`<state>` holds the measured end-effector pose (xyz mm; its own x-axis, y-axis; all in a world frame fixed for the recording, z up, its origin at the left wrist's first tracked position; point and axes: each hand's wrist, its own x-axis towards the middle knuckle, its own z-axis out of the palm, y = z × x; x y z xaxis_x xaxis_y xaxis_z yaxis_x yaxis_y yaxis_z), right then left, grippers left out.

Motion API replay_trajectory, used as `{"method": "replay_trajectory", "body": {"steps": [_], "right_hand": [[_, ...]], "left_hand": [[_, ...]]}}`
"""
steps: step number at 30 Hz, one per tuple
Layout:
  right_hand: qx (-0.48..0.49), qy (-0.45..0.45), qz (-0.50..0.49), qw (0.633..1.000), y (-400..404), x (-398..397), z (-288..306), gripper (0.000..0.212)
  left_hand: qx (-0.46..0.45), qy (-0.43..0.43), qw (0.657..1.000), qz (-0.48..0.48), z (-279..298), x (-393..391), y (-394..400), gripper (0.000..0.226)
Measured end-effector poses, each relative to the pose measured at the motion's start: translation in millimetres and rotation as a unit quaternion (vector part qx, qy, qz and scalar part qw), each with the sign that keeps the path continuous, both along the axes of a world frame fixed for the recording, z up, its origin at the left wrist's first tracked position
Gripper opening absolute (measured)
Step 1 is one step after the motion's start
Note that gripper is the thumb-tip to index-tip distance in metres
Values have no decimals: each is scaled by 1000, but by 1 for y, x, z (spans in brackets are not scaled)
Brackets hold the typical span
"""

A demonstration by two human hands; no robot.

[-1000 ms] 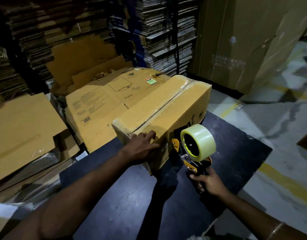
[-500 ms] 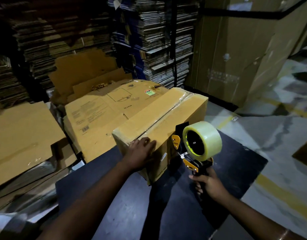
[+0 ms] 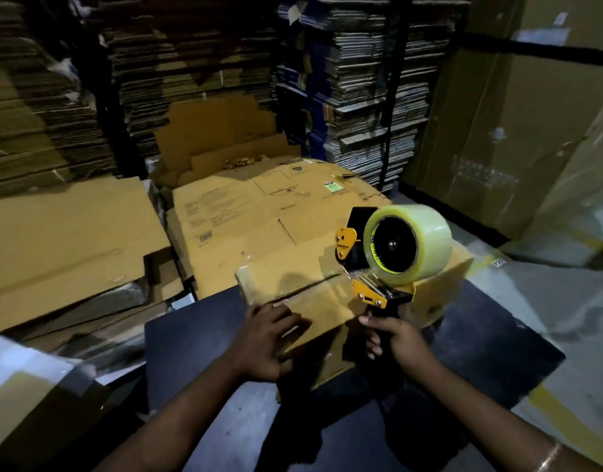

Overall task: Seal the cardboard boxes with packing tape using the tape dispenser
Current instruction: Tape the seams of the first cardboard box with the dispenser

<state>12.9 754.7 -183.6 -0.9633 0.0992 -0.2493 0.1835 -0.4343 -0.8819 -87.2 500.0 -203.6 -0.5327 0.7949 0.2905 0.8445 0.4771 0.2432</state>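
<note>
Cardboard box sits at table centre, its flap seam running toward two o'clock. Left hand lies flat on the near flap — likely pinning it shut. Right hand grips the tape dispenser by its handle, poised over the seam. Dark table; flattened cardboard stacks from nine to one o'clock.
</note>
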Motion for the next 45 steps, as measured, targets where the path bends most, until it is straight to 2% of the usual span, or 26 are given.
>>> {"method": "replay_trajectory", "body": {"steps": [4, 6, 8, 10, 12, 14, 17, 20, 22, 23, 25, 26, 28, 30, 31, 33, 36, 38, 40, 43, 45], "right_hand": [[-46, 6, 2, 999, -24, -15, 7, 41], [-24, -2, 11, 1000, -36, -22, 10, 30], [-12, -17, 30, 999, -47, -28, 15, 20], [4, -14, 46, 999, -54, -32, 18, 16], [23, -15, 65, 997, -57, -36, 19, 17], [31, -17, 87, 996, -56, -38, 17, 21], [22, -25, 108, 994, -53, -41, 12, 31], [21, -22, 129, 991, -51, -42, 9, 25], [23, -20, 140, 990, -50, -42, 8, 26], [24, -16, 147, 989, -50, -42, 7, 28], [30, -15, 154, 988, -49, -42, 7, 33], [29, -16, 154, 988, -49, -42, 7, 32], [22, -20, 152, 988, -48, -42, 8, 26], [18, -20, 155, 988, -48, -41, 10, 23], [13, -22, 152, 988, -48, -40, 11, 21], [-2, -34, 137, 990, -50, -39, 13, 17], [-20, -47, 130, 990, -54, -39, 15, 15], [-22, -53, 129, 990, -54, -39, 14, 16], [-16, -55, 126, 990, -53, -39, 14, 18], [-9, -44, 119, 992, -52, -39, 13, 16], [-3, -36, 112, 993, -51, -39, 12, 13]], "left_hand": [[77, -31, 997, -6, -9, 24, -36, 53], [115, -38, 992, 19, -17, 33, -48, 43], [169, -24, 982, 75, -29, 44, -53, 43], [250, -24, 955, 157, -43, 59, -50, 47], [360, -75, 893, 259, -52, 76, -40, 49], [462, -151, 806, 338, -51, 88, -25, 51], [543, -213, 706, 402, -40, 90, -6, 47], [606, -326, 595, 415, -41, 77, 6, 37], [652, -390, 532, 373, -46, 70, 8, 46], [664, -413, 516, 351, -48, 67, 7, 55], [670, -436, 515, 308, -53, 63, 3, 65], [659, -442, 531, 299, -56, 62, 0, 69], [613, -429, 589, 304, -56, 65, -5, 75], [559, -406, 645, 325, -56, 67, -6, 68], [547, -401, 655, 333, -57, 65, -6, 60], [553, -374, 651, 362, -57, 64, -3, 43], [563, -346, 634, 401, -54, 66, 0, 45], [586, -389, 586, 402, -54, 68, 1, 56], [605, -437, 547, 379, -48, 70, 0, 57], [588, -469, 550, 363, -37, 67, -2, 38], [554, -482, 574, 363, -36, 64, -8, 36]]}}
